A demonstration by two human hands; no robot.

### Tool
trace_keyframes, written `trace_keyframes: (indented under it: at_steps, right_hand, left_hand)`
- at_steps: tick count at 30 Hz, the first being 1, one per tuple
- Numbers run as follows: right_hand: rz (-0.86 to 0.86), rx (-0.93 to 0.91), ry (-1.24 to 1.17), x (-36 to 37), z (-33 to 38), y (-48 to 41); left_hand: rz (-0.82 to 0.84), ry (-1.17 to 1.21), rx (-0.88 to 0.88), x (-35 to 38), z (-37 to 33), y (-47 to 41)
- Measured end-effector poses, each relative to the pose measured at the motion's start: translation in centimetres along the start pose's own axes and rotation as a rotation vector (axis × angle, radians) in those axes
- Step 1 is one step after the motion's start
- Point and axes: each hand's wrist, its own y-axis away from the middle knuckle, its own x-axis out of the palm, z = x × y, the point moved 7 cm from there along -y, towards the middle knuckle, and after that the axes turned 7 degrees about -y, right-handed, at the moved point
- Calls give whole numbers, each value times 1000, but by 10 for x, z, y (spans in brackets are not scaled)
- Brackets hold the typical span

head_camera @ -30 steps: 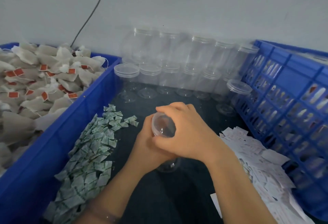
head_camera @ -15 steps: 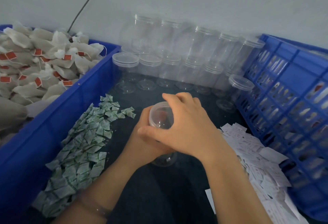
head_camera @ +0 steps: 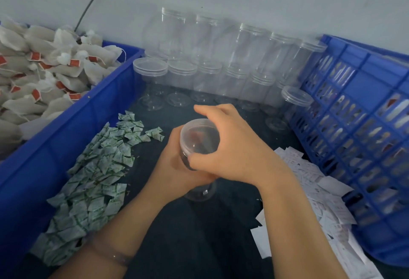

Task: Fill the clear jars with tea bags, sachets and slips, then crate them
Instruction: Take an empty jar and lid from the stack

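Blue bin (head_camera: 66, 128) at left, cut off by frame edge, heaped with tea bags (head_camera: 44, 75). Green-white sachets (head_camera: 93, 179) piled on dark tabletop (head_camera: 199, 239). Left hand (head_camera: 174, 168) wrapped round jar (head_camera: 200, 192) at centre, partly hidden by right hand (head_camera: 239, 152), whose fingers curl round lid (head_camera: 199, 137). Jar contents hard to make out. Empty lidded jars (head_camera: 221, 68) behind, blurred. Slips (head_camera: 309, 190), latticed crate (head_camera: 365, 124) at right, contents indistinct.

Jars (head_camera: 250, 57) and the held jar's lid (head_camera: 200, 136) look clear, glossy, smooth plastic. Both blue bins, solid (head_camera: 66, 137) and slatted crate (head_camera: 363, 124), are matt moulded plastic. Tea bags (head_camera: 44, 68) soft fibrous paper, sachets (head_camera: 93, 174) crinkly printed, slips (head_camera: 314, 181) thin white paper, counter (head_camera: 199, 234) dark matt.
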Motion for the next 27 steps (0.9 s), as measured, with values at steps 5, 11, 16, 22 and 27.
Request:
trace_keyframes:
  at_steps: [5,11,16,22,27]
  right_hand:
    - [-33,42,100,2,-2,-2]
    - [27,-32,-9,2,0,-1]
    - [-56,36,77,3,-1,-3]
    - [-12,-36,33,4,5,0]
    - [-31,11,61,3,4,-2]
  left_hand:
    - [-38,-16,16,-1,-2,3]
    - [31,30,-4,2,3,-4]
    - [-55,-5,28,-3,-2,6]
    - [-11,-31,3,1,4,-5]
    - [-70,-41,6,-3,4,3]
